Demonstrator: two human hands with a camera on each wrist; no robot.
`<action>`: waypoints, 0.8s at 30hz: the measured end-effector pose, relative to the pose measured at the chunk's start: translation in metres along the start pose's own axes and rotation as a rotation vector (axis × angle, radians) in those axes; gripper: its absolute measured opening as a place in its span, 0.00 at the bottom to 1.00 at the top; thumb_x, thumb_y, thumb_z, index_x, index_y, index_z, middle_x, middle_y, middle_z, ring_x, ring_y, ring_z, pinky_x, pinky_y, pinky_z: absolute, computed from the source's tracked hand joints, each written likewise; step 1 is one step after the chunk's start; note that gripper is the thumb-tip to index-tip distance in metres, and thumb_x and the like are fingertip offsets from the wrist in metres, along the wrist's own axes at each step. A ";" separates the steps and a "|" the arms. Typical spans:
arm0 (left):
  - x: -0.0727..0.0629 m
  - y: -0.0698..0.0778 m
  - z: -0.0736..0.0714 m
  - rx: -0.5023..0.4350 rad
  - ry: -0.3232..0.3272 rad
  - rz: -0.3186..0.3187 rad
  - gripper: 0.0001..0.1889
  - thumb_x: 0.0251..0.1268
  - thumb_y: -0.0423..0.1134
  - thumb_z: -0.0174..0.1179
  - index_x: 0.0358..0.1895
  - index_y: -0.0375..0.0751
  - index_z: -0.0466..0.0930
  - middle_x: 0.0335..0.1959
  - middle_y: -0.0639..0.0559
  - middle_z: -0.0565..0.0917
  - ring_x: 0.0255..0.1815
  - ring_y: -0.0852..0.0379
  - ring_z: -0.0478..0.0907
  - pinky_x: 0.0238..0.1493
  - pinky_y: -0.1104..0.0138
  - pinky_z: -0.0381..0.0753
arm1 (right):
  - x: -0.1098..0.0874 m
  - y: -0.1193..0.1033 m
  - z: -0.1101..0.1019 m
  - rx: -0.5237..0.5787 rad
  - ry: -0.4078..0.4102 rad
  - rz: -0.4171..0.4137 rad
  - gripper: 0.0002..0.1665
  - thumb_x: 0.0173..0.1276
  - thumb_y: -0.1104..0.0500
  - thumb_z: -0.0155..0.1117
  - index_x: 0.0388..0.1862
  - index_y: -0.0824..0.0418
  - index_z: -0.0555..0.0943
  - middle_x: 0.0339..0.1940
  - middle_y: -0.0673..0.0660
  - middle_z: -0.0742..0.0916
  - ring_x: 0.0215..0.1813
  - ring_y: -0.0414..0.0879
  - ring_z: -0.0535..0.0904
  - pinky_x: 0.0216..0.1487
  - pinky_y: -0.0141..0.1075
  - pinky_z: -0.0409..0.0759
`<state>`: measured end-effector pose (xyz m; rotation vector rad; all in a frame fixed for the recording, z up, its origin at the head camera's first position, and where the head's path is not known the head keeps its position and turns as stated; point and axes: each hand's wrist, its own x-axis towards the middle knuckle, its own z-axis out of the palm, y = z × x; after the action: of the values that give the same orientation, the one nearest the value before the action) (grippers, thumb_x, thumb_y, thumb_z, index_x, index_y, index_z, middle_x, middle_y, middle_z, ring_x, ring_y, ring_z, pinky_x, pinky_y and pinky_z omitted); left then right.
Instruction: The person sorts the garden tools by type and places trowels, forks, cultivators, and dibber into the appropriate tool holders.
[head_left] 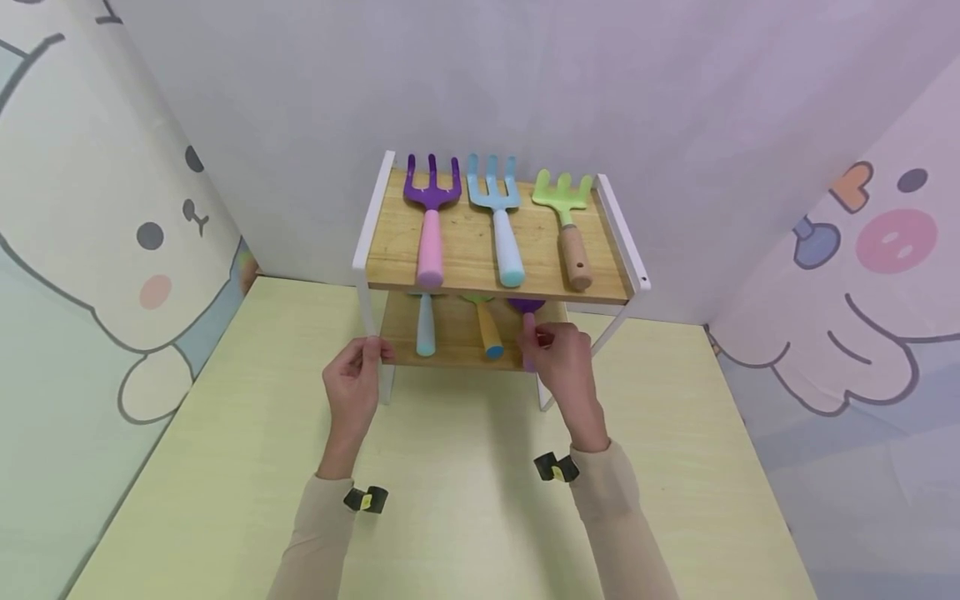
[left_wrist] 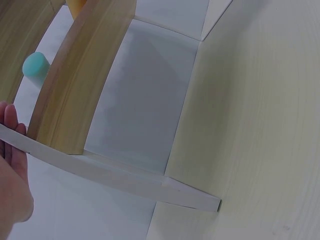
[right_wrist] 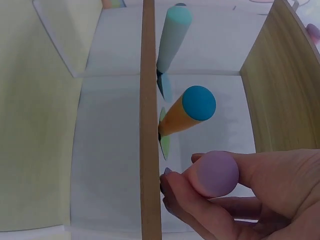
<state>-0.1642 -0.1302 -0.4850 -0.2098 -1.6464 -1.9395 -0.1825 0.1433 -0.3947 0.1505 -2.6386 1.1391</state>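
Note:
My left hand (head_left: pixel 354 379) holds the white front-left leg (left_wrist: pixel 125 177) of a two-tier wooden rack, with fingers behind it in the left wrist view. On the lower shelf (head_left: pixel 457 360), at its right end, my right hand (head_left: pixel 564 360) pinches the pink handle of a garden tool (right_wrist: pixel 218 173) with a purple head. Its head is mostly hidden under the upper shelf. Left of it lie an orange-handled tool (right_wrist: pixel 182 112) with a green head and a pale blue-handled tool (head_left: pixel 425 327); their heads are mostly hidden too.
On the upper shelf (head_left: pixel 393 242) lie a purple hand fork (head_left: pixel 431 242) with pink handle, a blue hand fork (head_left: pixel 506 242) and a green hand fork (head_left: pixel 573 250) with wooden handle. The rack stands on a pale table (head_left: pixel 442 517), before a white curtain (head_left: pixel 487 83).

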 end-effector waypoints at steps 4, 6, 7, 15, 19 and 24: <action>0.000 0.001 0.000 0.006 0.008 -0.007 0.14 0.79 0.28 0.54 0.36 0.18 0.81 0.31 0.41 0.85 0.33 0.59 0.85 0.41 0.73 0.86 | 0.004 -0.002 0.001 0.002 -0.019 0.029 0.26 0.76 0.58 0.62 0.14 0.62 0.78 0.14 0.55 0.82 0.18 0.46 0.74 0.17 0.34 0.68; 0.000 0.001 0.000 0.002 0.010 -0.008 0.14 0.79 0.27 0.54 0.36 0.17 0.81 0.31 0.42 0.86 0.33 0.59 0.85 0.41 0.73 0.86 | 0.006 -0.002 0.002 0.002 -0.023 0.044 0.25 0.77 0.56 0.61 0.17 0.63 0.80 0.16 0.55 0.84 0.20 0.47 0.77 0.19 0.34 0.72; 0.000 0.001 0.000 0.000 0.009 -0.006 0.14 0.79 0.27 0.53 0.36 0.17 0.81 0.31 0.42 0.86 0.33 0.59 0.85 0.41 0.73 0.86 | 0.006 -0.002 0.002 0.004 -0.023 0.050 0.24 0.77 0.56 0.61 0.18 0.64 0.81 0.18 0.56 0.85 0.22 0.48 0.79 0.21 0.34 0.74; 0.000 0.002 0.000 0.005 0.003 0.007 0.13 0.79 0.27 0.54 0.36 0.17 0.81 0.31 0.43 0.86 0.32 0.60 0.85 0.41 0.73 0.86 | 0.006 0.000 0.003 -0.005 -0.028 0.081 0.22 0.79 0.52 0.59 0.33 0.68 0.86 0.26 0.60 0.88 0.29 0.52 0.83 0.28 0.38 0.80; 0.000 0.002 0.001 -0.006 0.008 0.010 0.13 0.78 0.25 0.53 0.35 0.17 0.81 0.31 0.43 0.86 0.32 0.60 0.85 0.40 0.73 0.86 | 0.006 0.000 0.005 -0.005 -0.034 0.078 0.22 0.81 0.52 0.58 0.38 0.70 0.86 0.28 0.60 0.87 0.30 0.51 0.82 0.28 0.37 0.79; 0.000 0.001 0.001 -0.004 0.006 0.013 0.13 0.78 0.25 0.53 0.35 0.17 0.80 0.30 0.44 0.86 0.32 0.59 0.85 0.40 0.72 0.86 | 0.004 0.001 0.006 -0.004 -0.027 0.059 0.21 0.81 0.53 0.58 0.41 0.71 0.85 0.30 0.62 0.86 0.31 0.53 0.81 0.30 0.40 0.80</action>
<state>-0.1638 -0.1295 -0.4837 -0.2161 -1.6336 -1.9321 -0.1879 0.1398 -0.3980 0.0889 -2.6856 1.1581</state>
